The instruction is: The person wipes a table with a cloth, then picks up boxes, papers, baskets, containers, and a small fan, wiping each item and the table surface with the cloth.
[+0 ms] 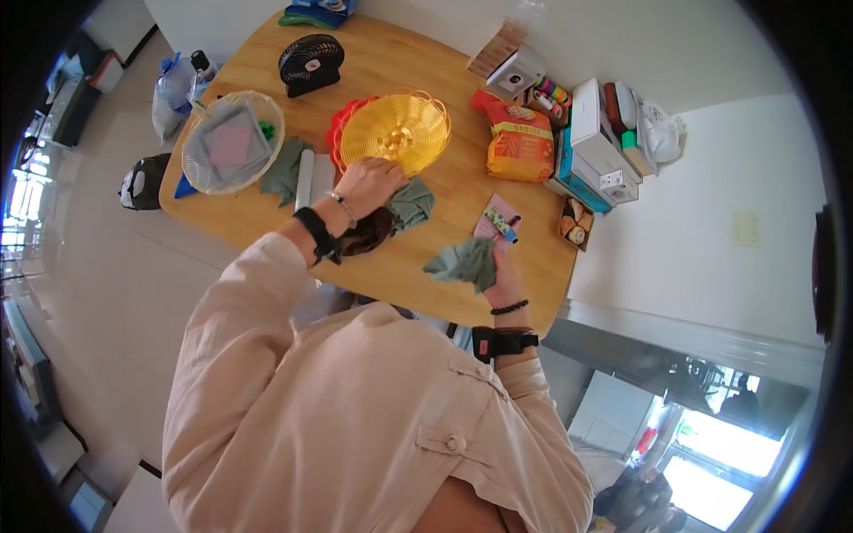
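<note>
My left hand (370,185) is at the near rim of a gold-yellow woven basket (400,133), its fingers closed over the edge. Beneath that basket, a red one (337,133) shows at the left side. A grey-green cloth (411,206) lies just right of my left wrist, and a dark brown rounded object (369,233) is partly hidden under the forearm. Nearer the table's front edge, my right hand (505,282) grips a crumpled grey-green cloth (466,264), held apart from the baskets.
A cream basket (192,160) with a grey tray and pink item stands left, beside another green cloth (284,173) and a white roll (304,180). Behind is a black fan (311,65). Rightward are an orange bag (520,142), boxes (597,120) and a pink card (494,216).
</note>
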`<state>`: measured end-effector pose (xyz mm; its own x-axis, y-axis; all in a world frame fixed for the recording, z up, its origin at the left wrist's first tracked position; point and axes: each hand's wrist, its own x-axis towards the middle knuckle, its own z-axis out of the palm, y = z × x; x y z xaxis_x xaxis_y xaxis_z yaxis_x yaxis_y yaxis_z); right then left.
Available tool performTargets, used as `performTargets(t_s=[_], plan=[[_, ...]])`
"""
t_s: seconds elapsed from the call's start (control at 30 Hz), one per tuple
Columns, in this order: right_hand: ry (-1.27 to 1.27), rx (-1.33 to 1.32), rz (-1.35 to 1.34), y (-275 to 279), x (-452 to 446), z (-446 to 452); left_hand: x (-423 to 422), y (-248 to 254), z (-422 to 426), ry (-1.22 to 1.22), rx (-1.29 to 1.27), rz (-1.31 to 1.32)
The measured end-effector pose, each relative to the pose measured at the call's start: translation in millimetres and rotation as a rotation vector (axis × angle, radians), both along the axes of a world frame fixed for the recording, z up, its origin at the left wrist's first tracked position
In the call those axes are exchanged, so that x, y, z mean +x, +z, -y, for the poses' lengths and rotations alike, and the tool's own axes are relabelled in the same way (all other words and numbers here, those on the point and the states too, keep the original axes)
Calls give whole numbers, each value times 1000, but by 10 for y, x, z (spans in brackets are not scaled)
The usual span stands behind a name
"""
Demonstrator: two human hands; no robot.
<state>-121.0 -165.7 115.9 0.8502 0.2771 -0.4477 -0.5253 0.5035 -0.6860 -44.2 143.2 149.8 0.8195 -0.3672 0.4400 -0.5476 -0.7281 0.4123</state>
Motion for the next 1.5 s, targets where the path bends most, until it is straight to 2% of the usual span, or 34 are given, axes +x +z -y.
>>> performTargets(t_s=[0.07,0.1,0.17,0.2,0.27,0.43,0.53,0.63,0.7,0.77,0.83,0.9,0.97,1.1,1.17,1.2,1.33,1.4,1.43,1.5], plan=[[-90,-216,-163,-339,-181,74,224,-384,-68,-47,206,164],[-98,-215,-162,-404,-292,64,300,-614,-84,-55,206,166],[-34,-111,-156,-527,-464,-6,501,-1009,-123,-23,513,-41],[-42,-112,-162,-624,-517,11,531,-1076,-149,-57,541,-93],[-237,-149,-274,-736,-559,29,548,-1181,-189,-75,522,-81],[-245,-142,-324,-866,-525,122,512,-1228,-142,-41,410,-132],[-233,-164,-310,-927,-403,105,500,-1196,-107,-8,359,-77],[-245,-239,-274,-983,-224,-14,509,-1047,-119,-69,335,-230],[410,-1055,273,-1023,-133,56,539,-937,-65,-82,469,-427],[873,-1612,142,-238,58,-165,487,-889,-52,29,195,-383],[614,-1662,44,-120,247,-12,412,-832,-24,134,124,-161],[27,-1554,79,-402,361,439,287,-750,-29,154,76,-132],[-219,-1502,37,-604,551,756,101,-734,-42,191,38,-108],[-295,-1663,71,-797,844,757,-244,-800,-90,325,-77,-176],[2,-1657,261,-923,936,776,-385,-794,-96,349,-128,-197],[73,-1714,157,-951,951,750,-450,-751,-76,398,-180,-236],[79,-1748,117,-867,911,614,-558,-765,-57,486,-255,-265],[190,-1945,72,-690,873,508,-552,-755,-25,483,-244,-279],[194,-1945,72,-727,837,515,-538,-746,-6,475,-233,-289],[6,-1871,195,-778,783,521,-500,-724,32,460,-251,-284]])
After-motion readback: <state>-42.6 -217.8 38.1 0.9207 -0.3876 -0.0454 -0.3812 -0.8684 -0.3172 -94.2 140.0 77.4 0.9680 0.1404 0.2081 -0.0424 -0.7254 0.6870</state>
